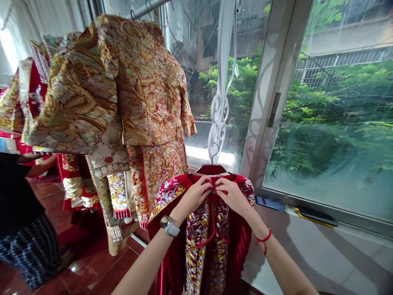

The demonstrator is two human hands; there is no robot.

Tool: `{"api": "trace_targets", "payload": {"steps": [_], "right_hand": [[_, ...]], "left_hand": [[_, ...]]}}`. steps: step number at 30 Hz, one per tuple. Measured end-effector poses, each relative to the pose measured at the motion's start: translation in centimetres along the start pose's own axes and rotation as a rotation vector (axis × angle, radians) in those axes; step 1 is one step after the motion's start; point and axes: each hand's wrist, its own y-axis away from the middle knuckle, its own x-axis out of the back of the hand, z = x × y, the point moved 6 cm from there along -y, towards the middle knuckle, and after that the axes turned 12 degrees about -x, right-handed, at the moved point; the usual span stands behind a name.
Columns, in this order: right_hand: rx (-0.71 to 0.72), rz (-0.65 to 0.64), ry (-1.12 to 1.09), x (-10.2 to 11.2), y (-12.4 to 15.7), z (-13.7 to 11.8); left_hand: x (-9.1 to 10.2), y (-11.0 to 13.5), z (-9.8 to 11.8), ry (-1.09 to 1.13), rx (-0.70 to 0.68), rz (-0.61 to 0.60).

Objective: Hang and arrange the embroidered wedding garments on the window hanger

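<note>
A red velvet jacket (175, 233) with silver and gold sequin embroidery hangs in front of me on a dark red hanger (211, 169). My left hand (196, 196) pinches the left side of its collar at the front opening. Close beside it, my right hand (231, 194) pinches the right side, the fingertips of both hands nearly meeting. Red ties (211, 229) dangle from the neckline below my fingers. A small green bit shows between the fingertips, too small to make out.
Gold brocade garments (147, 90) hang from a metal rail (150, 9) at left. A person in dark clothing (24, 221) bends at the far left by more costumes. On the right, a phone (272, 203) and a black-and-yellow object (316, 217) lie on the window ledge. A white scrollwork post (219, 110) stands behind the hanger.
</note>
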Motion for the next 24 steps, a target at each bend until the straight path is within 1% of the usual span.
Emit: {"api": "trace_targets", "payload": {"steps": [2,4,7,9,12,14,16,17,18,20,22,24], "right_hand": [[0.029,0.008,0.086,0.4,0.1,-0.1],[0.049,0.026,0.226,0.8,0.3,0.3],[0.080,0.041,0.475,1.3,0.7,1.5],[0.094,0.046,0.585,1.5,1.0,2.4],[0.094,0.039,0.640,1.8,1.2,3.6],[0.081,0.026,0.621,2.0,1.3,4.1],[0.039,0.029,0.510,2.3,1.4,4.4],[0.016,0.037,0.447,2.4,1.5,4.4],[-0.007,0.051,0.371,2.4,1.6,4.4],[-0.082,0.088,0.153,2.2,1.9,4.5],[-0.228,0.100,-0.183,1.4,2.2,5.0],[-0.435,0.082,-0.617,-0.2,2.6,5.7]], "left_hand": [[0.1,0.0,0.4,-0.017,-0.023,-0.041],[0.4,0.2,0.3,-0.074,-0.034,-0.068],[0.6,0.9,-0.6,-0.191,-0.033,-0.161],[0.6,1.6,-1.2,-0.222,-0.048,-0.240],[0.8,2.4,-1.5,-0.216,-0.081,-0.299],[1.0,2.6,-1.3,-0.220,-0.083,-0.327],[1.2,2.7,-1.0,-0.210,-0.067,-0.334],[1.3,2.6,-0.8,-0.193,-0.054,-0.318],[1.5,2.5,-0.6,-0.168,-0.032,-0.280],[1.6,2.3,-0.3,-0.089,0.038,-0.144],[1.3,2.1,-0.3,0.024,0.141,0.017],[0.3,2.1,-0.6,0.193,0.251,0.160]]}}
